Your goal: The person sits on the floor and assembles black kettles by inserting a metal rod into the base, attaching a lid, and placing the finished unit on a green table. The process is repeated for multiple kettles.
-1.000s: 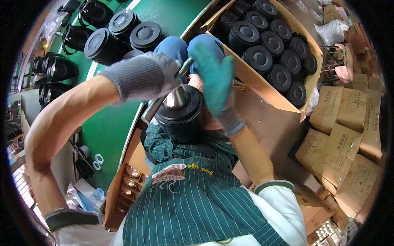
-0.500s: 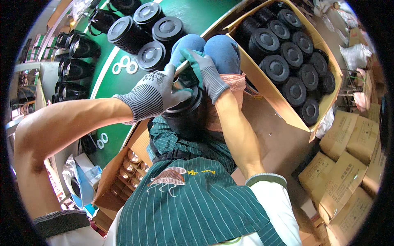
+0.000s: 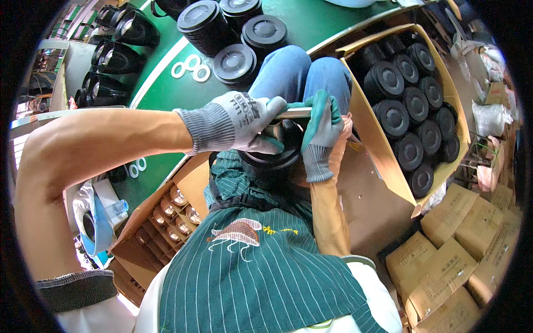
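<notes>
A black round vessel [image 3: 270, 165] with a thick rim sits in my lap between my thighs. Across its top lies a pale narrow bar [image 3: 295, 113], gripped at both ends. My left hand [image 3: 244, 123], in a grey glove with green fingertips, closes on the bar's left end, its thumb down by the vessel's rim. Around the other end curl the fingers of my right hand [image 3: 323, 129], gloved the same way. The gloves partly hide the vessel's opening. What lies inside it I cannot make out.
Several stacks of black round lids [image 3: 235, 62] stand on the green table [image 3: 300, 29], beside white rings [image 3: 192, 66]. At right, an open carton [image 3: 379, 173] holds more lids. Lower left is a divided carton [image 3: 145, 238] with shiny round pieces. Closed cardboard boxes [image 3: 444, 272] are piled at lower right.
The bar has turned from a steep slant to nearly level, and my hands now sit farther apart along it. The whole view has shifted, with the table's things appearing farther right.
</notes>
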{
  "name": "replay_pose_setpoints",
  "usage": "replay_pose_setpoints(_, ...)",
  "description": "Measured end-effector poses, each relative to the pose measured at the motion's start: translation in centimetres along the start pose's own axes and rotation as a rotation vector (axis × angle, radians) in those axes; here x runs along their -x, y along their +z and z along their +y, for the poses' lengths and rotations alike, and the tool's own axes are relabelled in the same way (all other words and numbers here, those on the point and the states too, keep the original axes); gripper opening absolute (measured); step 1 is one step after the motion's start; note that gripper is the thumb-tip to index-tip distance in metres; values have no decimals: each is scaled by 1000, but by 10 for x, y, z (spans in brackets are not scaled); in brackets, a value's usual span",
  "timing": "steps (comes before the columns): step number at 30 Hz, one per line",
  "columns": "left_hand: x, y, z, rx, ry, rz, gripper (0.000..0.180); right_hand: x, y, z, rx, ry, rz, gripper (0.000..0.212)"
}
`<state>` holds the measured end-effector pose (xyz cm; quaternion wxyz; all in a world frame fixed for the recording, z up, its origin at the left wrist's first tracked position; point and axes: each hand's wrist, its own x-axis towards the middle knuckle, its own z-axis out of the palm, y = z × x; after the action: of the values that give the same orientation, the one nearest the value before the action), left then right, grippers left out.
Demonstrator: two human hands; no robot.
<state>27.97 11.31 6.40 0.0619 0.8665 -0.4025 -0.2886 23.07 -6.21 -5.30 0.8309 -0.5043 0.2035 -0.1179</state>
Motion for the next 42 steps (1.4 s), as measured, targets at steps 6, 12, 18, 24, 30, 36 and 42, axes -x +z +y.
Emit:
replay_pose_setpoints(6, 1, -3, -21, -54, 344, 114, 99, 42, -15, -13, 278, -417, -59, 31)
replay_pose_setpoints(12, -13, -6, -14, 116, 81, 199, 66, 19, -34, -33, -17, 42, -275, 50)
replay_pose_setpoints(18, 91, 96, -89, 794, -762, 943, 36, 64, -41, -51, 1267, -522, -620, 110)
replay_pose_setpoints(24, 153, 212, -179, 25, -1157, 825, 59, 60, -13, -62, 1015, -487, -562, 70)
replay_pose_setpoints(30, 154, 162, -136, 22, -845, 1063, 80, 19, 13, -118, 527, -610, -247, 67)
replay_pose_setpoints(36, 78, 49, -67, 40, 87, 1255, 68, -59, 63, -81, -299, 142, -217, 47)
replay_pose_setpoints(42, 49, -51, -141, -16, 13, 1317, 50, -161, 143, -41, -7, -25, -595, 57)
